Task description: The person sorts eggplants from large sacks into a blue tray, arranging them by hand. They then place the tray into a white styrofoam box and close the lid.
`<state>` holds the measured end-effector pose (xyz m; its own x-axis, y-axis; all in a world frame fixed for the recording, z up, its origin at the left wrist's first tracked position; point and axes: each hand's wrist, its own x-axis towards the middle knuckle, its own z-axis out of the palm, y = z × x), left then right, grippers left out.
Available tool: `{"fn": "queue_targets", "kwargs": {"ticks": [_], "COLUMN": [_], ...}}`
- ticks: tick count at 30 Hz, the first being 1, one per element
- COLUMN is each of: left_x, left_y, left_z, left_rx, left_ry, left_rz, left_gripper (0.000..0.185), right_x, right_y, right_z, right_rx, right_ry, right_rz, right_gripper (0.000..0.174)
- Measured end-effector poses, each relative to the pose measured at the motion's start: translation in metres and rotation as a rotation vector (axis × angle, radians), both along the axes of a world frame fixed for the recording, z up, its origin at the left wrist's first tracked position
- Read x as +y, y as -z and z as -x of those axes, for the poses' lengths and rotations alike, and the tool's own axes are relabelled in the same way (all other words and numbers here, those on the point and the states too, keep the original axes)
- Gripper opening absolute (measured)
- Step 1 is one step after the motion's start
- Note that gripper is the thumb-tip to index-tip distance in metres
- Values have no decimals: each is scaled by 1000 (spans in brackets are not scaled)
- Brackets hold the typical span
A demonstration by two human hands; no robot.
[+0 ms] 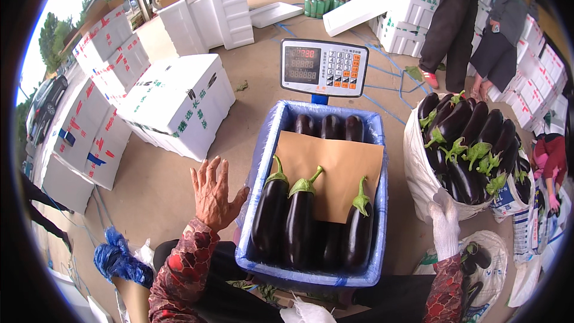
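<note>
My bare left hand (214,195) is raised, fingers spread, just left of a crate lined with blue plastic (380,251). Inside, a brown paper sheet (329,157) lies over part of the eggplants; three dark ends show beyond it. Three eggplants with green stems stand out at the near side, one of them in the middle left (300,229) and one at the right (358,237), with a dark gap between. My right hand (444,224), in a white knit glove, is at the rim of a white woven sack (415,179) full of eggplants (471,143); whether its fingers grip the rim is unclear.
A scale display (325,68) stands behind the crate. White foam boxes (179,103) are stacked at left and right. Blue straps (394,69) lie on the floor. Another sack (489,291) holds eggplants at lower right. Two people (453,22) stand at the upper right; another person (549,157) is at the right edge.
</note>
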<state>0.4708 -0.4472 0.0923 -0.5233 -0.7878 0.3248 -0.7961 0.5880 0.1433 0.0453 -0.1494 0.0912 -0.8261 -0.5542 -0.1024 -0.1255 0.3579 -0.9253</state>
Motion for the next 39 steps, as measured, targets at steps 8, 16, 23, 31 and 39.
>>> {"fn": "queue_targets", "kwargs": {"ticks": [8,16,23,31,39], "left_x": [-6,59,112,123,124], "left_y": [10,3,30,45,66], "left_z": [-6,23,56,80,93], "left_rx": [57,130,-166,203,297], "left_ry": [-15,430,413,595,431], "left_rz": [-73,-225,-140,-326,-747], "left_gripper": [69,63,94,100,110], "right_x": [-8,-33,-57,-77,-73], "right_y": [-5,11,-19,-24,-12], "right_z": [-2,-60,-106,-126,-112], "right_rx": [-15,-118,378,326,218], "right_ry": [-6,-378,-572,-608,-597], "right_rz": [29,-122,-688,-943,-889], "right_gripper": [61,68,95,120,120]}}
